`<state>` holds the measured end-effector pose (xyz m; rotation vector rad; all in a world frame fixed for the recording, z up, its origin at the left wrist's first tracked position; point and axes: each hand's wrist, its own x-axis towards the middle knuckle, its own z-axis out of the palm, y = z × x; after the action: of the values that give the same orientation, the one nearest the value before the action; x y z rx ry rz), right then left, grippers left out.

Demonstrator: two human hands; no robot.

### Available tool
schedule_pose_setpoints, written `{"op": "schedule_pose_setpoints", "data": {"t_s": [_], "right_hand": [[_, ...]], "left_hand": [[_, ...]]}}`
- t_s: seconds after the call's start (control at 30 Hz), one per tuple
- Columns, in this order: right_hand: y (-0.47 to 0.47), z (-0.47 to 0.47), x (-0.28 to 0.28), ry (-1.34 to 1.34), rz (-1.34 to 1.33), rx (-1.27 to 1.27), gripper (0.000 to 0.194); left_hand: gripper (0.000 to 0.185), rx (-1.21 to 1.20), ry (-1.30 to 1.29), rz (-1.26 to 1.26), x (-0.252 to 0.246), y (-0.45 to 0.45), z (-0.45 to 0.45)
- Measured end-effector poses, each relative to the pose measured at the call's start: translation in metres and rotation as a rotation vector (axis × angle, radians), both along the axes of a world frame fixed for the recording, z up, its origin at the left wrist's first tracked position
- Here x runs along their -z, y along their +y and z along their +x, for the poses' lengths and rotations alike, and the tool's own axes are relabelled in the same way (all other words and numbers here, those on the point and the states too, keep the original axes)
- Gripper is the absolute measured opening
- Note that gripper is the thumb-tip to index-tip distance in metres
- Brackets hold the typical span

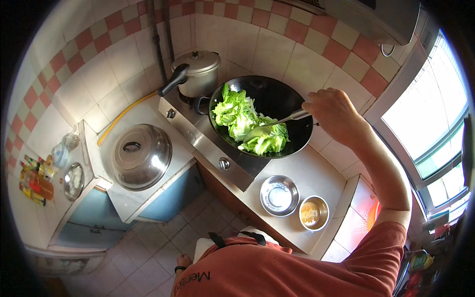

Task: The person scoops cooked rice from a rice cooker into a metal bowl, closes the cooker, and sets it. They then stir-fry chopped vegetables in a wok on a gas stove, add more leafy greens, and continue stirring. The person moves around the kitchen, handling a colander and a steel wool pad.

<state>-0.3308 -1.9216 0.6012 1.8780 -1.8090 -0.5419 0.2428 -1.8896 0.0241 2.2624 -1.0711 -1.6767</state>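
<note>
My right hand [328,107] grips the handle of a metal spatula [293,116] over the right rim of a black wok [282,92]. The spatula's head rests among chopped green leafy vegetables [237,115], which lie in the left and lower part of the wok. The wok stands on a stainless steel gas stove [200,137]. Down at my side, beside my waist, is my left hand [182,261], with a dark band at the wrist; it is small and partly hidden, and whether its fingers are closed cannot be told.
A pressure cooker [200,80] stands behind the stove's left part, its black handle pointing outward. A domed metal lid [141,156] lies on the left counter. Right of the stove are a steel bowl [279,196] and a smaller bowl [314,213] with yellowish residue. Bottles [35,182] stand far left.
</note>
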Motion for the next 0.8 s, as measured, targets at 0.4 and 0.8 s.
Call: {"op": "schedule_pose_setpoints", "data": {"t_s": [0.4, 0.8], "right_hand": [[-0.058, -0.065, 0.074, 0.057, 0.095, 0.453, 0.015], [-0.07, -0.135, 0.05, -0.213, 0.269, 0.813, 0.024]], "left_hand": [[0.027, -0.133, 0.139, 0.077, 0.0, 0.003, 0.002], [0.023, 0.268, -0.105, -0.051, 0.031, 0.017, 0.028]]}}
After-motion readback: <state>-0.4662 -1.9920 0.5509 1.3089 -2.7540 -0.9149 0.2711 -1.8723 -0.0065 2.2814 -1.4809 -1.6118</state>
